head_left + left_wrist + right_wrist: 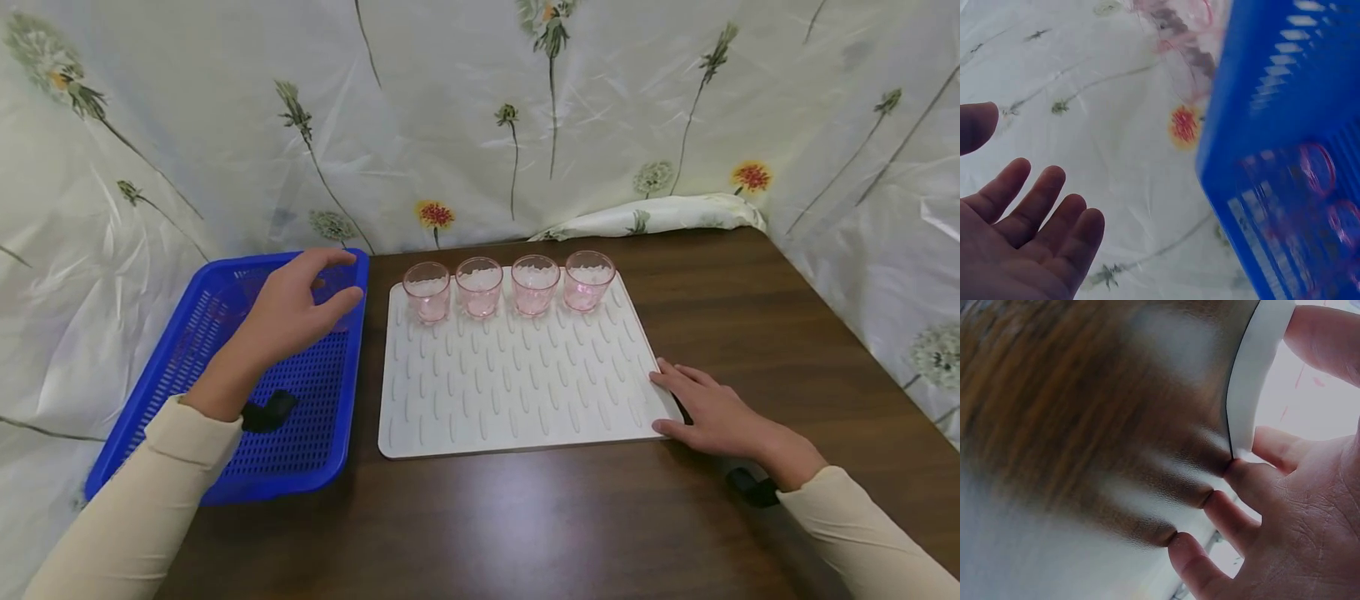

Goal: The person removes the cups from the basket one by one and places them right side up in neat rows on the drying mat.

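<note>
Over the blue basket (347, 408) my left hand (288, 308) hovers with its thumb and fingers apart, holding nothing. More pink clear glasses (1317, 172) lie inside the basket, best seen in the left wrist view. Several pink-tinted glasses (480, 287) stand upright in a row along the far edge of a white ridged mat (510, 383). At the mat's near right corner rests my right hand (712, 421), its fingers spread. In the right wrist view, fingertips (1188, 547) touch the brown tabletop and others meet the mat's edge.
The dark brown wooden table (525, 525) extends in front of the mat and to its right. A flower-printed sheet (450, 125) hangs behind and at both sides. A rolled fold of it (660, 218) lies along the table's back edge.
</note>
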The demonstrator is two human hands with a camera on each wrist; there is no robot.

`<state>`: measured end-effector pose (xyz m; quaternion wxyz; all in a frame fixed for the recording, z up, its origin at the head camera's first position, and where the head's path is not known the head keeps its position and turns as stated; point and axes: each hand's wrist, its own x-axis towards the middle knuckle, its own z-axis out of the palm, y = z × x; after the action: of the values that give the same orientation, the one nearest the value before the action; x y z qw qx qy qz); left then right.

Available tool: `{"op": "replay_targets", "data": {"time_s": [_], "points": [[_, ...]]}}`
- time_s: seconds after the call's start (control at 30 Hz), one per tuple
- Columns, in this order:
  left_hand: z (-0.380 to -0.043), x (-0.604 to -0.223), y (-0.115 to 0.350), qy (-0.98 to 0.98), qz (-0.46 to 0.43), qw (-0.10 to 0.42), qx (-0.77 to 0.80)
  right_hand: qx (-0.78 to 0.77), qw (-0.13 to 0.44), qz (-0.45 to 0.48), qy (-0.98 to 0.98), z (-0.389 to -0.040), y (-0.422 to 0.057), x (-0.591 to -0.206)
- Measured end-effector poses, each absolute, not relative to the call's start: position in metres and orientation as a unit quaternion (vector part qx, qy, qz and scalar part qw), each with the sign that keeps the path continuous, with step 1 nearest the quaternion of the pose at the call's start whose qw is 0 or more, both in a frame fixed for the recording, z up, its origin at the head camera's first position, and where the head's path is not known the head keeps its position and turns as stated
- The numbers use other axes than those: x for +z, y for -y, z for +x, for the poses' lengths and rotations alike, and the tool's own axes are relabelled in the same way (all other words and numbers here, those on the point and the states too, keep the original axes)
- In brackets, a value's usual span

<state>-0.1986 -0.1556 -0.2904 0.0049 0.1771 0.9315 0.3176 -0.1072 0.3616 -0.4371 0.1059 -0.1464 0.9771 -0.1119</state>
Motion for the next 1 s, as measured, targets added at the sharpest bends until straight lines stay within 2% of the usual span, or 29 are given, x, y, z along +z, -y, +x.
{"op": "replay_targets", "data": {"time_s": [0.3,0.6,0.8,1.0], "points": [[-0.189,-0.29,0.197,-0.944,0.142,0.005,0.297,-0.113,0.113,-0.148,-0.976,-0.107,-0.36,-0.437],[-0.187,-0.293,0.212,-0.942,0.138,-0.017,0.306,-0.112,0.113,-0.148,-0.976,-0.107,-0.36,-0.433],[-0.193,-0.301,0.225,-0.947,0.119,-0.012,0.298,-0.11,0.113,-0.147,-0.977,-0.107,-0.361,-0.433],[-0.211,-0.316,0.252,-0.948,0.092,-0.032,0.302,-0.114,0.108,-0.151,-0.976,-0.107,-0.362,-0.434]]}}
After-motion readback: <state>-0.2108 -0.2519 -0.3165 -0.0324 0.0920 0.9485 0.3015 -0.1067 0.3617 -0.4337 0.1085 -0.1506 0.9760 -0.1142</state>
